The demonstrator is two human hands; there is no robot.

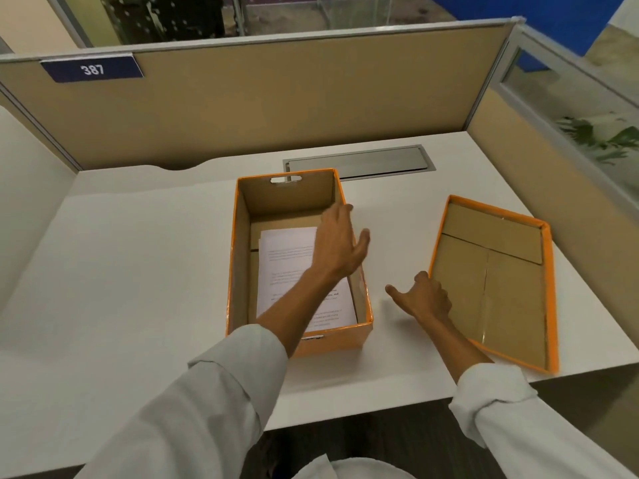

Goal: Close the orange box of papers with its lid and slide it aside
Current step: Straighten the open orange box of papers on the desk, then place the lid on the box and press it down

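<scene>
1. Two bare hands reach over a white desk (138, 271), both arms in pale rolled-up sleeves (221, 385).
2. An orange box (235, 271) stands open near the middle of the desk, its brown cardboard inside showing and a cut-out handle slot (286, 179) in its far wall.
3. A stack of printed white papers (287, 264) lies flat on the box floor, toward the near end.
4. The left hand (340, 245) reaches across the open top of the box, spread wide with fingers extended, over the box's right wall; it grips nothing, and whether it touches the rim cannot be told.
5. The orange lid (498, 288) lies upside down on the desk to the right of the box, well apart from it, brown inner side up, its near corner close to the desk edge.
6. The right hand (423, 299) is at the lid's left edge, thumb stretched out toward the box and fingers curled at the rim; whether it actually clasps the rim cannot be told.
7. A grey metal cable hatch (359, 162) is set into the desk just behind the box.
8. Tan partition panels (276, 98) enclose the desk, and a blue plate (91, 68) reading 387 sits at the upper left.
</scene>
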